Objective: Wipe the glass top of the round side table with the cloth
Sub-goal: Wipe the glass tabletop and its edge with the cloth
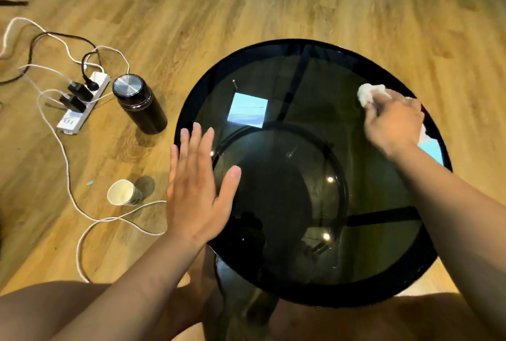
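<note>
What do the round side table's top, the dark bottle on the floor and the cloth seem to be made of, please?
The table top looks like dark smoked glass: it mirrors lights and shows the frame beneath. The bottle seems dark glossy plastic or coated metal, with a brushed-metal cap showing radial sheen. The cloth, bunched in the right hand, looks white and soft, fabric or tissue; it is too blurred to tell which.

The scene is being viewed by a single head-worn wide-angle camera, which is being aimed forward and steeply down from close above. The round glass counter [315, 149] is being framed right of centre, with the wooden floor [191, 12] being taken in behind and to the left. Both forearms are being seen entering from the bottom edge.
</note>
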Tool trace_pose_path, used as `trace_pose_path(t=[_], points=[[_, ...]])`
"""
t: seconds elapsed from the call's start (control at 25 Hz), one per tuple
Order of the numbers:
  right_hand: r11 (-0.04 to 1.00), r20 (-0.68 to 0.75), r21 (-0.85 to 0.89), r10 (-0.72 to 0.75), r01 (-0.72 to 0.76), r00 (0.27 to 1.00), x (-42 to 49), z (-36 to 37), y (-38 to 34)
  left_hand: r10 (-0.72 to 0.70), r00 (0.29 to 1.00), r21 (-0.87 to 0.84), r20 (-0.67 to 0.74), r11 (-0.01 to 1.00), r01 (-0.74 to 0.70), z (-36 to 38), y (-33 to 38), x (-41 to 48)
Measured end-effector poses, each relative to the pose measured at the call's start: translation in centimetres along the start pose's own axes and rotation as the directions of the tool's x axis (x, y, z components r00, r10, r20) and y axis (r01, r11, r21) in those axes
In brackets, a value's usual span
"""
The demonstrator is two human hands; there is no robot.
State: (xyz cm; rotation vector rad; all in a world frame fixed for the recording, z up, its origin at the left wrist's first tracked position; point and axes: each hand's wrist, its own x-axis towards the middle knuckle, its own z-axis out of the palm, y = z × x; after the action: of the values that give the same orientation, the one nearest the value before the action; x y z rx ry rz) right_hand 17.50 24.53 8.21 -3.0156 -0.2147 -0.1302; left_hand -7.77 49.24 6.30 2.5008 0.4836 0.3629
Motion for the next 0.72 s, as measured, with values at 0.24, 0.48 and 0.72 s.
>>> trace_pose_path(t=[0.24, 0.48, 0.72], points=[[0.838, -0.008, 0.180, -0.522, 0.514, 0.853, -6.7, 1.8, -22.3, 0.003, 0.999, -0.045, -0.042, 0.999, -0.005, 0.2, -0.4, 0.1], [0.737, 0.047, 0.211, -0.664, 0.642, 0.746, -3.3, 3.1, -22.1, -0.015, 1.000, -0.101, -0.016, 0.995, 0.013, 0.1, -0.2, 0.0], [0.968, 0.029, 0.024, -0.252, 0.251, 0.967, 4.4, 0.8, -2.1, -0.029, 1.000, -0.062, 0.007, 0.998, 0.030, -0.1, 0.0, -0.1]])
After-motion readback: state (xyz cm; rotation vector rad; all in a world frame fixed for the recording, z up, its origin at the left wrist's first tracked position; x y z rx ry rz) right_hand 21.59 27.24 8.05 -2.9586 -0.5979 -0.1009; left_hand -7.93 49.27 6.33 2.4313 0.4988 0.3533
